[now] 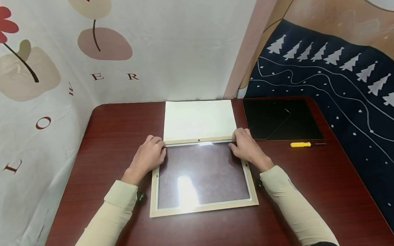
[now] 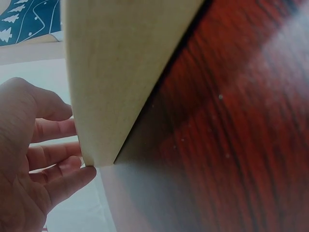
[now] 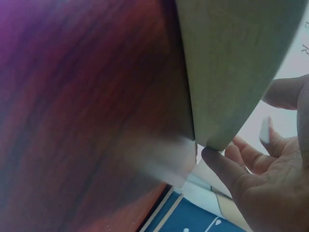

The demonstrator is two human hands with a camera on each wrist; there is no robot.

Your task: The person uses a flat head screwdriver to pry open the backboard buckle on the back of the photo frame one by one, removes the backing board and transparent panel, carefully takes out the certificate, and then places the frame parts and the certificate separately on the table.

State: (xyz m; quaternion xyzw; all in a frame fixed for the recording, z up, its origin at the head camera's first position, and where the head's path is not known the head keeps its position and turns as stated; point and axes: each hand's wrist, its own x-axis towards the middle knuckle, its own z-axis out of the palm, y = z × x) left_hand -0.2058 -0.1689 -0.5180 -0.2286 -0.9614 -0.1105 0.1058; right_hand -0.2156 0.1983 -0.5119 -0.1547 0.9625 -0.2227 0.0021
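Observation:
A pale wooden picture frame lies on the table, with a clear, shiny pane inside it that reflects light. My left hand grips the frame's far left corner. At the far right corner, my right hand holds it with bent fingers, the thumb over the inner edge. From the left wrist, fingertips touch the end of the frame's side. The right wrist view has a fingertip against the frame's corner. Just beyond the frame lies a white sheet or board.
A black panel with a small stand-like flap lies at the table's back right. In front of it is a yellow-handled screwdriver. Printed curtains hang behind the dark red wooden table.

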